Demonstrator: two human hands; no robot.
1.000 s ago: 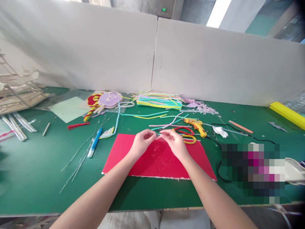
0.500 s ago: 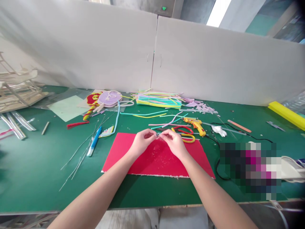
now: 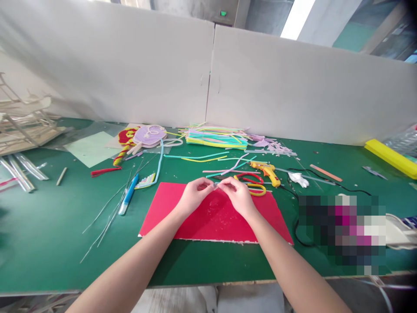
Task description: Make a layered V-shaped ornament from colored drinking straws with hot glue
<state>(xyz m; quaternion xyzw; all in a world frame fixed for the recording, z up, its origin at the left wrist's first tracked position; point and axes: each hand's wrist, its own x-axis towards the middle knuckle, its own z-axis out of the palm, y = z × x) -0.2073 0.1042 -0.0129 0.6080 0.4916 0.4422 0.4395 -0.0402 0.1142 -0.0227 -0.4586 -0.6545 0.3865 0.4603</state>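
The likeliest trouble is a dropped part: the tiny blue-green piece (image 3: pixel 216 183) seems pinched at the fingertips, above the far edge of the red rectangular board with a ragged white rim (image 3: pixel 215 226), and a slack or uneven pinch could let it slip among the pale crumbs there. Its exact form is too small to tell. The metal scissors with red and yellow loop handles (image 3: pixel 259 194) lie just beside the right hand (image 3: pixel 239 195), so a sideways swing could knock them. Farther right, the yellow glue gun (image 3: pixel 269 173) could be dragged if an arm caught its thin black cord (image 3: pixel 296 228); whether it is hot cannot be told.

Both forearms reach forward over the green table (image 3: pixel 195 271) and converge. The left hand (image 3: pixel 194 195) mirrors the right, fingers curled, thumb meeting forefinger, tips nearly touching.
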